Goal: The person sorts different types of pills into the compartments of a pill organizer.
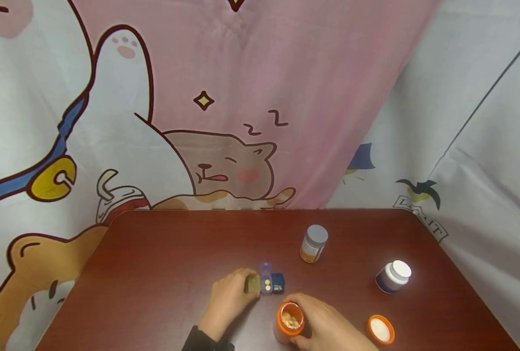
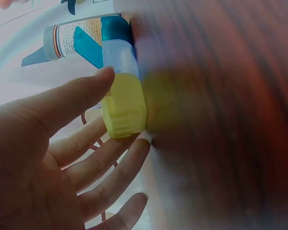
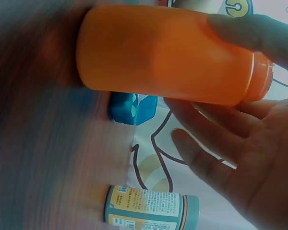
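Note:
A small pill organizer with yellow, purple and blue compartments (image 1: 266,284) lies on the table. My left hand (image 1: 230,294) pinches its yellow end (image 2: 126,103) between thumb and fingers. The purple lid (image 1: 265,268) is flipped back, and two pale round tablets show in that compartment. Pale pieces show at the blue compartment (image 3: 122,108), where a blue lid stands raised. In my right hand (image 1: 323,321) is an orange pill bottle (image 3: 163,55), gripped around its upper part. It is uncapped, holds several pale tablets, and stands right of and nearer than the organizer.
A grey-lidded bottle (image 1: 314,243) stands behind the organizer to the right. Farther right is a white-capped bottle (image 1: 393,276). An orange cap (image 1: 380,329) lies inside up near the right front of the brown table (image 1: 168,263). Printed curtains (image 1: 321,87) hang behind.

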Available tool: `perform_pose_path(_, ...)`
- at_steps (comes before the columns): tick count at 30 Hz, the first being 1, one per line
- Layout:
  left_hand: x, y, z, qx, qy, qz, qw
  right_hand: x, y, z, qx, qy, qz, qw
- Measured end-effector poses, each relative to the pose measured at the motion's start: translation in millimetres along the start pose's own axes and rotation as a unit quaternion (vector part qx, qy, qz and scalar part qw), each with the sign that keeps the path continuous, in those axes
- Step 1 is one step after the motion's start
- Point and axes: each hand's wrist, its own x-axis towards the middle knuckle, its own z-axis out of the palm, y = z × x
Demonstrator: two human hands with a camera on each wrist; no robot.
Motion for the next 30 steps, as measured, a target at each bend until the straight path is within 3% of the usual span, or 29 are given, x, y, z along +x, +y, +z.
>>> perform_pose_path(3, -0.8, 0.8, -0.3, 0.005, 0.0, 0.001, 1.0, 1.6, 3.4, 2.5, 0.005, -0.006, -0.01, 1.0)
perform_pose_path(8, -3.1, 5.5, -6.7, 0.018, 0.024, 0.0, 0.9995, 1.4, 11.1, 7.7, -0.046, 0.004, -0.05, 0.998)
perform_pose_path(13, -7.7, 19.9, -22.9, 0.03, 0.066, -0.018, 0.9972, -0.4, 16.7, 9.4, -0.08, 0.01, -0.051, 0.995)
perform_pose_path(16, -11.4, 32.6, -31.1, 0.002, 0.064, -0.023, 0.9977, -1.1, 18.6, 9.6, -0.102, 0.029, -0.055, 0.993)
perform_pose_path(19, -15.4, 43.6, -34.9, -0.049, 0.021, 0.001, 0.9986, -2.0, 20.3, 10.6, -0.123, 0.056, -0.069, 0.988)
perform_pose_path(22, -17.5, 48.1, -35.5, -0.082, -0.051, 0.056, 0.9938, -3.3, 23.3, 12.6, -0.13, 0.071, -0.076, 0.986)
perform_pose_path(26, -17.4, 44.0, -34.4, -0.103, -0.146, 0.132, 0.9751, -6.7, 31.2, 14.5, -0.133, 0.075, -0.065, 0.986)
perform_pose_path(30, -17.6, 37.2, -31.8, -0.131, -0.21, 0.184, 0.9512, -11.7, 44.6, 14.3, -0.157, 0.107, -0.066, 0.98)
